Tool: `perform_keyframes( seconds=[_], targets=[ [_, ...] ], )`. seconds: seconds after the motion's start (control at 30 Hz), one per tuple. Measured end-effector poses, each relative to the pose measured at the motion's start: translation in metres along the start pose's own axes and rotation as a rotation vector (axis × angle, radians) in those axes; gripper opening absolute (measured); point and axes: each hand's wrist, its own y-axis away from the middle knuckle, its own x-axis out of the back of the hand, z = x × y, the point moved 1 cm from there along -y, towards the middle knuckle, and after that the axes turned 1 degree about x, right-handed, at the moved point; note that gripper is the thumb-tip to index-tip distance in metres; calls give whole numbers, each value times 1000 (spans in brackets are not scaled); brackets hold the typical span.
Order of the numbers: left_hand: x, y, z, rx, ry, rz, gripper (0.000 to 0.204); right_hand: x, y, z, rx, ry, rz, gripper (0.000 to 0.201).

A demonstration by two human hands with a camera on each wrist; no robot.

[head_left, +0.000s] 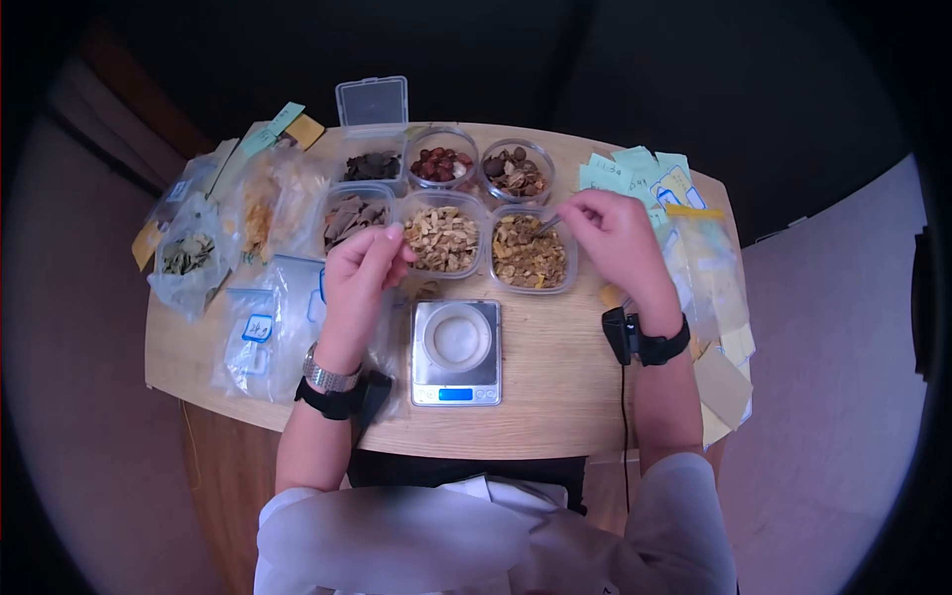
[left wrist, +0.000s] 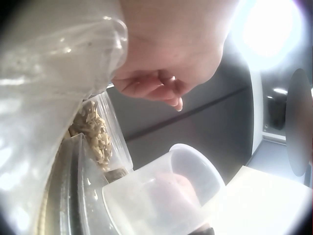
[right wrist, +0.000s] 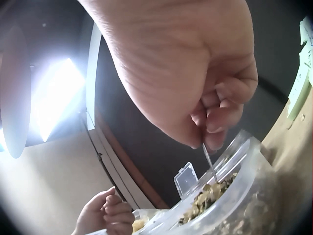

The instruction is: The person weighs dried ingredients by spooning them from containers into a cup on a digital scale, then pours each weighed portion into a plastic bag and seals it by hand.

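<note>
My right hand (head_left: 620, 238) pinches a thin metal handle (right wrist: 209, 160) between thumb and fingers. The handle's lower end is hidden among yellowish-brown dried pieces (head_left: 526, 263) in the front right square tub (head_left: 568, 288). My left hand (head_left: 362, 273) hovers beside the tub of pale dried chips (head_left: 441, 238), its fingers loosely curled with nothing showing in them. Between the forearms stands a small digital scale (head_left: 484, 382) with a lit blue display. On its platform sits a white translucent cup (head_left: 482, 355), seen from the side in the left wrist view.
Behind are tubs of dark slices (head_left: 372, 167), red dried fruit (head_left: 441, 165) and brown pieces (head_left: 516, 174). A raised clear lid (head_left: 373, 102) stands at the back. Plastic bags (head_left: 283, 288) cover the left side; green notes (head_left: 620, 174) and more bags (head_left: 709, 268) lie right.
</note>
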Motion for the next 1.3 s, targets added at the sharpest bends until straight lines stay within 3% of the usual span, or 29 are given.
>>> perform_keyframes(
  seconds=[0.07,0.23,0.33,0.47,0.53,0.63,0.83,1.3],
  targets=[
    [0,0,0,0,3,4,33,5,2,-4,119,70,156,20],
    [0,1,-1,2,-21,3,33,4,6,-6,204,199,34,20],
    [1,0,0,1,10,0,32,14,4,-6,283,237,122,21],
    [0,1,0,0,1,-3,31,21,2,1,162,190,120,23],
    [-2,1,1,9,-10,1,30,14,-3,14,19,44,-34,24],
    [-1,1,1,16,-1,-1,30,6,-10,34,-56,-52,-86,24],
    [0,1,0,12,18,-15,30,7,-18,53,-133,-332,-89,23],
    [0,1,1,3,-22,-12,30,10,-19,57,-218,-459,-35,24]
  ],
)
